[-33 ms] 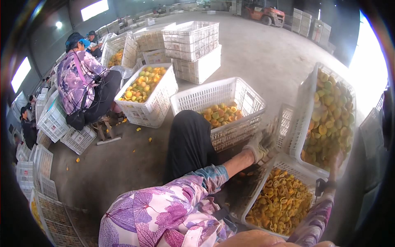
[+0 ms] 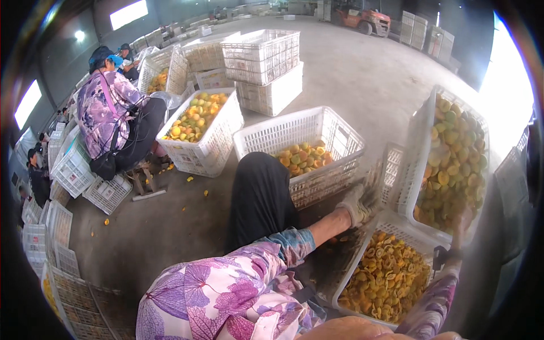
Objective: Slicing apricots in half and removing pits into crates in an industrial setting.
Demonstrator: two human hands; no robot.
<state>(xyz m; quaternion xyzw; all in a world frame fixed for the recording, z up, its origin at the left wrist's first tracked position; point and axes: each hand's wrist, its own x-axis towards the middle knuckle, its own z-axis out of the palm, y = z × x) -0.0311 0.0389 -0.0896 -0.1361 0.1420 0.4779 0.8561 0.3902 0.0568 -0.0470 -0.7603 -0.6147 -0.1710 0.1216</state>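
My left hand [image 2: 353,208], in a pale glove, reaches to the gap between the white middle crate [image 2: 249,137] and the crates on the right. Its fingers are smeared by haze and blur, so a grip cannot be made out. My right hand [image 2: 462,225] is at the near rim of the tilted right crate [image 2: 417,184], beside its yellow-green, apricot-like fruit [image 2: 450,153]; its fingers are blurred. Below, between my forearms, a white crate [image 2: 345,286] holds flattened orange-yellow fruit pieces [image 2: 388,275]. Yellow-green fruit [image 2: 303,158] lies in the middle crate.
My bent knee [image 2: 263,187] is against the middle crate. Left of it stands a crate [image 2: 198,156] full of fruit, by a seated person [image 2: 110,113] in a purple patterned top. Stacked crates [image 2: 266,68] stand behind. A red forklift [image 2: 362,21] is far back.
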